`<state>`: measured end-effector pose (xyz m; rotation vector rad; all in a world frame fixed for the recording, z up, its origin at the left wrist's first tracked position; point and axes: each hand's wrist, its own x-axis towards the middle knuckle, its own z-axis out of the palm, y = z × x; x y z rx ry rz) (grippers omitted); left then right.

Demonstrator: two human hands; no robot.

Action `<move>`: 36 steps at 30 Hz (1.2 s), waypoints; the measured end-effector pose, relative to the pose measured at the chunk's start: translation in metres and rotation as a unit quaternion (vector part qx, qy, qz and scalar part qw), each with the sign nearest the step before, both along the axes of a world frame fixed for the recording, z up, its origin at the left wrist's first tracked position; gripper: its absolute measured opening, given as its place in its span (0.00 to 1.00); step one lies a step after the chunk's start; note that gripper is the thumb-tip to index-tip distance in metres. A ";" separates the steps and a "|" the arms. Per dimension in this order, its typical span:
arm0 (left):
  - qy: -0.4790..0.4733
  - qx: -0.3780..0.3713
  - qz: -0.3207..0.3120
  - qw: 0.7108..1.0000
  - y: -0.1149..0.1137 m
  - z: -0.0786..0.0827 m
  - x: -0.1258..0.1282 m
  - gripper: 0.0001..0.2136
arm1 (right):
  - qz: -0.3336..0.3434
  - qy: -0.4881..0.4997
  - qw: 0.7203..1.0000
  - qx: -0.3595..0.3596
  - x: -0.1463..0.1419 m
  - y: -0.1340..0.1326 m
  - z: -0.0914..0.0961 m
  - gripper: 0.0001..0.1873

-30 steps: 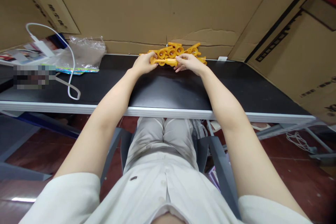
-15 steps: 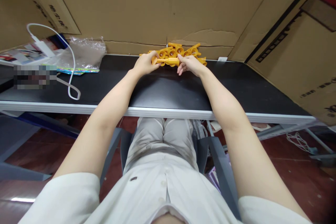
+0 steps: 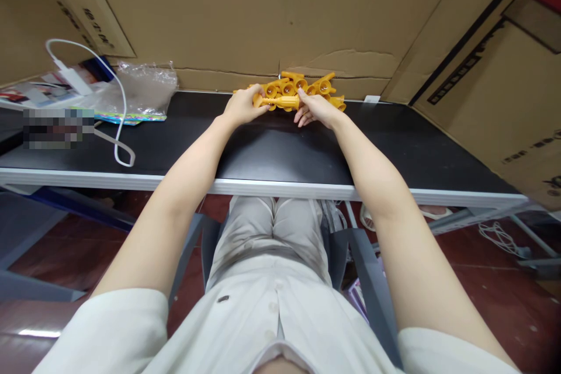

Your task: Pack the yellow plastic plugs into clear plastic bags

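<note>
A pile of orange plastic pieces [image 3: 307,85] lies at the far edge of the black table [image 3: 272,152], against the cardboard wall. Both my hands reach to it. My left hand [image 3: 240,106] is closed round the left end of one long orange piece [image 3: 280,103], held level just in front of the pile. My right hand [image 3: 316,108] pinches the right end of that same piece, its other fingers curled below.
A white cable [image 3: 116,111] with a charger loops over the table's left part, beside a crumpled clear plastic bag [image 3: 142,90] and printed papers [image 3: 39,90]. Cardboard sheets [image 3: 272,11] wall in the back and right. My lap and a grey chair frame [image 3: 368,280] are below the table edge.
The long orange piece has lifted slightly and sits closer to the pile. My right hand's fingers have curled in under its end. Both arms have barely moved.
</note>
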<state>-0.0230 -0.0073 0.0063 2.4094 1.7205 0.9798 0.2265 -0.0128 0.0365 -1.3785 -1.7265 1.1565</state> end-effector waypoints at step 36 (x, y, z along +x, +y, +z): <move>-0.033 -0.028 0.011 0.999 -0.006 0.007 0.001 0.37 | 0.016 0.067 0.983 0.172 0.001 0.015 -0.005 0.22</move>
